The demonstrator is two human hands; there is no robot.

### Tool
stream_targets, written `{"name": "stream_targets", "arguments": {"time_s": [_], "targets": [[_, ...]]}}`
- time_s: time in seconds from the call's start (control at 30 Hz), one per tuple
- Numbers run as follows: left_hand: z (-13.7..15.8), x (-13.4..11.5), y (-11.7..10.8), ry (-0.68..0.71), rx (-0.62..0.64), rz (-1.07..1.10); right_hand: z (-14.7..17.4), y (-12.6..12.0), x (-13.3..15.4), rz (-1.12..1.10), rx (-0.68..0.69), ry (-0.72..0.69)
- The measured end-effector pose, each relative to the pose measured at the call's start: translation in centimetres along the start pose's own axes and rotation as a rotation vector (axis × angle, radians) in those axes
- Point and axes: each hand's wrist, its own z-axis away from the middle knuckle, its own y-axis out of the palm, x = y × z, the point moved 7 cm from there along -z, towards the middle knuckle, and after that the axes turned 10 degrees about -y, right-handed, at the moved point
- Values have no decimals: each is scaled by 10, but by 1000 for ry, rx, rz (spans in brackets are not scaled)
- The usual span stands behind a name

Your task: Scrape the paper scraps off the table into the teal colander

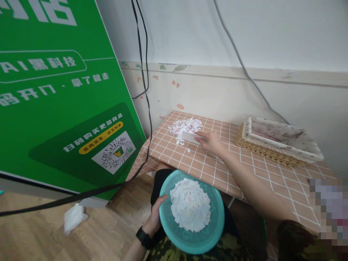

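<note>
at the far left stands a green panel point(62, 119) with white lettering, and a black strap point(108, 188) sags across in front of it; a loose sleeve or elbow would do well to stay off that strap. next comes the left hand point(155, 214), closed on the rim of a teal basket point(191, 245), thumb over the edge. the basket sits just below the table edge and holds a heap of pale scraps point(190, 204); a firm, level grip suits it, since the heap rises in the middle and a tilt could spill it. whether the lap bears its weight, i cannot tell.

beyond, on the checked tablecloth point(201, 165), lies a spread pile of white and pinkish bits point(186, 125), a few strays near its front side. the right hand point(212, 142) is narrow, pinching a flat white piece point(191, 137) set on edge against the near side of the pile. done well, the work calls for a low edge, light pressure and short, even strokes, strays included, so that nothing scatters or rucks the cloth. farther right, well apart, a cloth-lined wicker basket point(269, 152) leaves that arm room.
</note>
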Motion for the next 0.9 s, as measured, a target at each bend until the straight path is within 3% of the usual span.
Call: {"name": "stream_targets", "arguments": {"time_s": [0.27, 0.6, 0.9], "targets": [[0, -6, -25, 28, -49, 87, 1, 3, -6, -77, -60, 22], [-6, -6, -31, -5, -63, 127, -10, 24, 5, -168, -3, -57], [-9, -9, -39, 5, -80, 174, -7, 21, 10, -239, -19, -22]]}}
